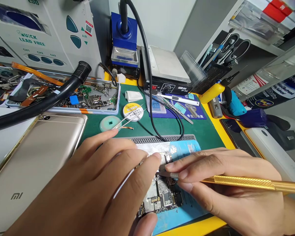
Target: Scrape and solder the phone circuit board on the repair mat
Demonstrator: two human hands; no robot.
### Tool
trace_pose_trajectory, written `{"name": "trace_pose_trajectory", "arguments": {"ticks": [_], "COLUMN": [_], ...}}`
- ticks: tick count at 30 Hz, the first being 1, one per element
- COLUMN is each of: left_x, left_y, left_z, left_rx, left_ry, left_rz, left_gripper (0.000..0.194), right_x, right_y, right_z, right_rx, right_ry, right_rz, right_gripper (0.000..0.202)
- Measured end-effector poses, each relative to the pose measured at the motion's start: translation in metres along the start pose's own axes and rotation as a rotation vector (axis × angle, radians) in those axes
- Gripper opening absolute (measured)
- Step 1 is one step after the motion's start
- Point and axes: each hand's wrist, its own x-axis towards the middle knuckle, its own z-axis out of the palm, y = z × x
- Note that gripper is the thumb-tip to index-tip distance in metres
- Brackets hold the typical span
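Observation:
My right hand (pixel 226 180) grips a craft knife (pixel 243 182) with a gold knurled handle. Its blade (pixel 163 174) points left and lies against a phone circuit board (pixel 166 190), near a dark chip area. My left hand (pixel 95 183) lies over the board's left side, its fingertips steadying it and hiding part of it. Thin metal tweezers (pixel 130 117) are tucked in the left hand's fingers, their two tips sticking out forward past the index finger. Beneath the board is a light-blue holder plate (pixel 184 209) with a grey perforated strip along its far edge.
A gold phone back cover (pixel 44 144) lies at left. Behind it stand a parts tray (pixel 95 111) and a hot-air station (pixel 51 39) with a black hose (pixel 46 101). A cable (pixel 149 65) hangs before a heating plate (pixel 167 65). A round tin (pixel 133 112) sits on the green mat (pixel 206 131).

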Motion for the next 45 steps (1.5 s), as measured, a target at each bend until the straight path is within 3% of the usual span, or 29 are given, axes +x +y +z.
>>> {"name": "trace_pose_trajectory", "arguments": {"ticks": [5,9,14,17,19,24,27,31,34,39,43,45], "left_x": [-0.003,-0.007,-0.007,-0.006,-0.006,-0.01,-0.012,-0.007,-0.002,0.001,0.002,0.002], "left_y": [-0.001,-0.003,-0.002,-0.001,0.001,0.004,0.002,0.003,0.008,0.014,0.008,0.006], "left_z": [0.0,-0.002,-0.001,0.0,-0.001,-0.003,-0.005,-0.006,-0.002,-0.001,-0.005,-0.005], "left_rx": [-0.004,-0.019,-0.028,-0.037,-0.04,0.013,0.037,0.017,-0.01,-0.054,-0.065,-0.054], "left_ry": [-0.018,0.033,0.071,0.064,0.066,0.067,0.064,0.054,0.08,0.141,0.089,0.065], "left_rz": [-0.003,-0.029,-0.044,-0.05,-0.064,-0.105,-0.07,-0.026,-0.037,-0.1,-0.037,-0.01], "left_gripper": [0.066,0.054,0.042,0.041,0.04,0.048,0.051,0.048,0.039,0.033,0.037,0.039], "right_x": [-0.009,-0.012,-0.009,-0.021,-0.033,-0.05,-0.05,-0.05,-0.051,-0.039,-0.024,-0.024], "right_y": [0.003,0.009,0.008,0.003,0.002,0.014,0.019,0.013,0.009,0.007,0.002,0.002], "right_z": [0.001,0.006,0.012,0.015,0.017,0.02,0.021,0.019,0.019,0.021,0.018,0.018], "right_rx": [0.023,0.064,0.048,-0.044,-0.158,-0.2,-0.176,-0.195,-0.234,-0.114,-0.032,-0.011], "right_ry": [0.038,0.081,0.154,0.245,0.189,0.195,0.257,0.238,0.224,0.284,0.236,0.282], "right_rz": [0.037,0.04,0.061,0.074,0.105,-0.041,-0.032,-0.013,0.08,0.012,0.077,0.082], "right_gripper": [0.043,0.034,0.038,0.023,0.013,0.005,0.007,0.004,0.009,0.014,0.036,0.031]}}
